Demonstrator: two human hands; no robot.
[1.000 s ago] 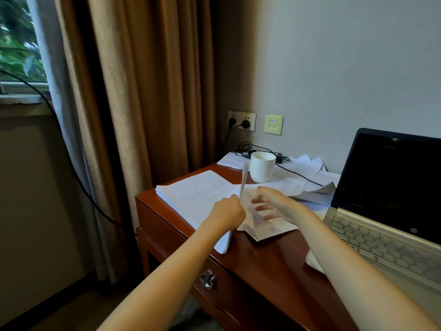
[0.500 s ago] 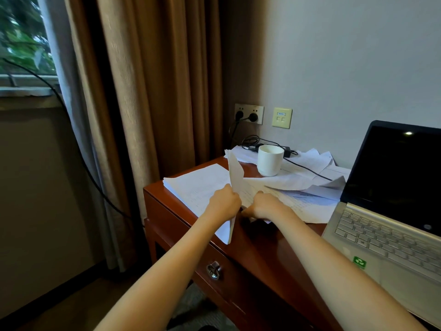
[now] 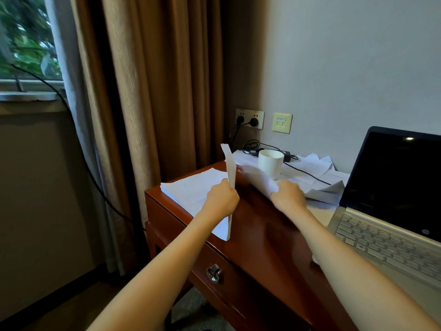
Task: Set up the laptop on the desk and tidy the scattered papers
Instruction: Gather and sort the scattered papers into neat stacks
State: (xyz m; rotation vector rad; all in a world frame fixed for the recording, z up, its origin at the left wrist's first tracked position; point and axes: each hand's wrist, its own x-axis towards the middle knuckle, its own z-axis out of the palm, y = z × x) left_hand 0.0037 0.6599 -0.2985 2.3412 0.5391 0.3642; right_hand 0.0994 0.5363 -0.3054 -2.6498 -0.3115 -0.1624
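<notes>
My left hand (image 3: 223, 199) grips a thin bundle of white sheets (image 3: 230, 168) held on edge, upright, above a flat paper stack (image 3: 193, 189) at the desk's left corner. My right hand (image 3: 288, 195) pinches another loose sheet (image 3: 256, 179), lifted and blurred, just in front of the mug. More scattered papers (image 3: 317, 185) lie between the mug and the open laptop (image 3: 391, 194), which sits at the right with a dark screen.
A white mug (image 3: 270, 163) stands on papers near the wall, with a black cable and charger (image 3: 265, 150) running to the wall sockets (image 3: 249, 118). The brown wooden desk (image 3: 260, 232) has a drawer with a ring handle (image 3: 213, 273). Curtains hang at the left.
My right hand has moved right, away from my left hand, and lifted a loose sheet. My left hand keeps holding its sheets upright over the stack.
</notes>
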